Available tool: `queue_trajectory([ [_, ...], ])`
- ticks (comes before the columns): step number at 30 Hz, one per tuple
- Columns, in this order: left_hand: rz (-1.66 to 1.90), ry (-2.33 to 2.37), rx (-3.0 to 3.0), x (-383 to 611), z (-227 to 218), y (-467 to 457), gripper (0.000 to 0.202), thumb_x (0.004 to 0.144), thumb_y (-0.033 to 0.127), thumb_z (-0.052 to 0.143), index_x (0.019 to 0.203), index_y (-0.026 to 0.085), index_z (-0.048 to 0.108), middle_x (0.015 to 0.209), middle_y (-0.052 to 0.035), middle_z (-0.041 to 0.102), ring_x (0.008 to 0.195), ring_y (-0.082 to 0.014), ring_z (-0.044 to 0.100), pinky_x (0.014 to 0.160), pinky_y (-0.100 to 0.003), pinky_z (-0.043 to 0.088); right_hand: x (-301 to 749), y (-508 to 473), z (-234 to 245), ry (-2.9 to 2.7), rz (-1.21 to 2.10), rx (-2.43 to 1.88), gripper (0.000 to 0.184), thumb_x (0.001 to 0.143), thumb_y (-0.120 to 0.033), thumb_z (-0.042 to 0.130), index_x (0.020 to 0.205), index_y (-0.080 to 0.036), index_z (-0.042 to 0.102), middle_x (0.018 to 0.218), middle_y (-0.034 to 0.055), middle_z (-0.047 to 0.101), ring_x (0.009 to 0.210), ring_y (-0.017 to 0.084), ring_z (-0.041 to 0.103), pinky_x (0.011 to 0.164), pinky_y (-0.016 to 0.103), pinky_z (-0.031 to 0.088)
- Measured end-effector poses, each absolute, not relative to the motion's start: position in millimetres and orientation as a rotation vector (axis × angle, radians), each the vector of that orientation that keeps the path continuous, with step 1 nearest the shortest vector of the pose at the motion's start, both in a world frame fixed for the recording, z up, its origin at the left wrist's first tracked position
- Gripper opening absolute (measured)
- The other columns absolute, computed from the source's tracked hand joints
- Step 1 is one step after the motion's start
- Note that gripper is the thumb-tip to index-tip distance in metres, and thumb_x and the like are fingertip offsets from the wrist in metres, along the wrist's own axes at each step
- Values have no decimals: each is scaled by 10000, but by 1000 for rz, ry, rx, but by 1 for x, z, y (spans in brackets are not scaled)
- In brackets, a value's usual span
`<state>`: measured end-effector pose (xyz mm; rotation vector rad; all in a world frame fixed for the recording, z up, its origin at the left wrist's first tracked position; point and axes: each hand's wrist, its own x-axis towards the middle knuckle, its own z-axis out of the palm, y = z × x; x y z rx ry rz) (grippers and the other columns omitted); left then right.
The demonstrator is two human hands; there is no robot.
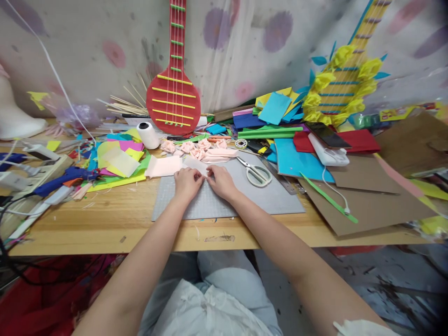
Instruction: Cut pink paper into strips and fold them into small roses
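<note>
Both hands meet over a grey cutting mat [224,200] at the middle of the table. My left hand [188,182] pinches the near edge of a pale paper piece [195,164]. My right hand [220,181] is closed at the same paper, fingertips close to the left ones. Most of that sheet's near edge is hidden by the fingers. Left of it lies a flat pale pink paper sheet [164,166]. Behind the hands are several crumpled pink paper flowers [198,148] and folded pink strips [222,154]. Scissors [258,175] rest on the mat to the right.
A red paper instrument [173,100] and a yellow flowered one [345,88] lean at the back. Left are a thread spool [147,135], coloured papers [119,158] and a blue glue gun [66,179]. Brown cardboard [364,200], a power bank [328,149] and cable sit right.
</note>
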<state>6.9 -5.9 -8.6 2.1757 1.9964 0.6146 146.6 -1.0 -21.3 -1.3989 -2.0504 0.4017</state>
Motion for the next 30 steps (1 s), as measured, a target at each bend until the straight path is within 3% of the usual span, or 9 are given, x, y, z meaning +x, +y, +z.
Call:
queue_trajectory([
  [14, 657, 2138, 2120, 8, -9, -9, 247, 764, 436, 530, 732, 216, 638, 919, -85, 585, 986, -266, 471, 836, -398, 341, 142, -3, -19, -2077, 289, -1480, 222, 805, -161, 453, 1000, -166, 559, 928, 65, 627, 879, 202, 494, 818, 328, 379],
  [30, 723, 2134, 2016, 7, -11, -7, 175, 726, 348, 550, 696, 215, 659, 937, -78, 601, 992, -263, 480, 870, -406, 359, 139, -6, -15, -2133, 198, -1538, 204, 839, -171, 427, 991, -171, 564, 993, 82, 613, 907, 211, 484, 811, 331, 362],
])
